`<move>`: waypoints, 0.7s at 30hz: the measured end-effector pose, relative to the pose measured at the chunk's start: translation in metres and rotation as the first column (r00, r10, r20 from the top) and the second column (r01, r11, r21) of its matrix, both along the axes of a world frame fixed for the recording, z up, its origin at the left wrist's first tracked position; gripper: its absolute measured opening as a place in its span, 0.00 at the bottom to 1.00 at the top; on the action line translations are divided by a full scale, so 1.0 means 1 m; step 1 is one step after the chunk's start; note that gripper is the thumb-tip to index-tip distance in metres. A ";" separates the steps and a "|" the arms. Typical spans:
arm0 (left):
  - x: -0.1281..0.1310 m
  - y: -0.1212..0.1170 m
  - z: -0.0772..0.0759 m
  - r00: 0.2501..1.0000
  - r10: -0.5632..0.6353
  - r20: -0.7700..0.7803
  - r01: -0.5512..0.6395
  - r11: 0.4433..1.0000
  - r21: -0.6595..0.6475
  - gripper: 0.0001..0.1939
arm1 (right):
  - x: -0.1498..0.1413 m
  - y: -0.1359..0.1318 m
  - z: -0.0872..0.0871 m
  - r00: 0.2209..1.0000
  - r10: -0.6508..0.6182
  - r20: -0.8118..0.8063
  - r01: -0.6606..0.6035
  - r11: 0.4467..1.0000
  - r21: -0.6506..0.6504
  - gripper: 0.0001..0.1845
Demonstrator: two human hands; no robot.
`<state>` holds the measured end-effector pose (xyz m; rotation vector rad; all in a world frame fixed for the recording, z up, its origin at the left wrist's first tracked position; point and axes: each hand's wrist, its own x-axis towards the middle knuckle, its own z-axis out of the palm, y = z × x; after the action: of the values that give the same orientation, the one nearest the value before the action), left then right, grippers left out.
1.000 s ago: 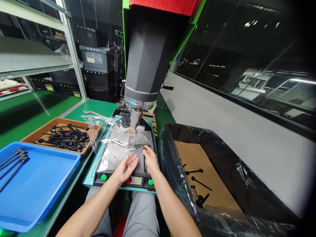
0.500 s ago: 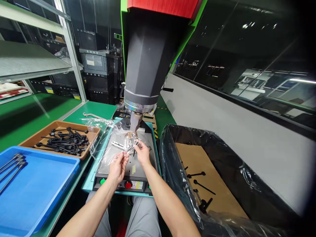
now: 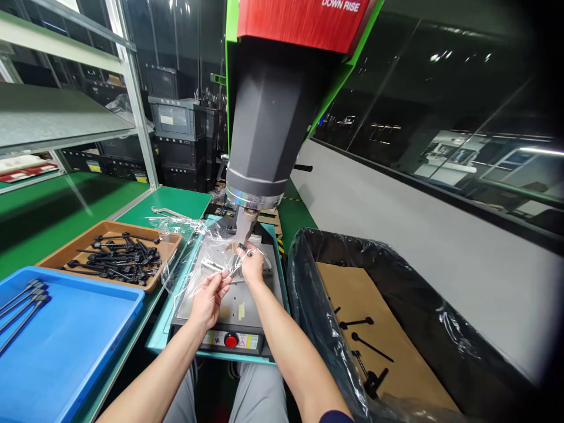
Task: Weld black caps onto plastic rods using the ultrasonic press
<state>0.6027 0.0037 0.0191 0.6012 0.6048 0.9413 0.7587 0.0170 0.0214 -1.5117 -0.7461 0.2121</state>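
Black rod [image 3: 242, 247] by the horn [image 3: 245, 223], over the grey plate's [image 3: 251, 306] far half.
From here, my right hand [image 3: 252, 264] looks closed on the rod's head; my left hand [image 3: 208, 298] has its fingertips pinched together nearer the front edge, on clear film [image 3: 206, 244] or rod, I cannot tell. I'd steady the rod and keep loose film from bunching beneath it.

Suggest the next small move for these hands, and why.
Probably guide the black part into the clear film: the right hand holds it by the film, and the left hand pinches the film close by. Whether it is partly inside is unclear.
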 end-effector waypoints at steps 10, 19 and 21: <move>-0.001 0.005 -0.006 0.999 -0.008 -0.042 0.007 1.000 -0.030 0.05 | 0.020 -0.004 0.002 0.974 0.227 0.008 -0.227 0.970 0.088 0.15; -0.002 0.006 -0.011 0.999 -0.009 -0.054 0.007 1.000 -0.026 0.04 | 0.019 0.006 -0.010 0.997 0.073 -0.008 -0.071 0.989 0.133 0.09; -0.002 0.006 -0.011 0.998 -0.006 -0.058 0.004 1.000 -0.027 0.04 | 0.017 0.006 -0.012 0.998 0.048 -0.032 -0.042 0.986 0.164 0.07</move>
<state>0.6004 0.0097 0.0082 0.6075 0.6667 0.9123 0.7756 0.0233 0.0099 -1.3333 -0.7517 0.2069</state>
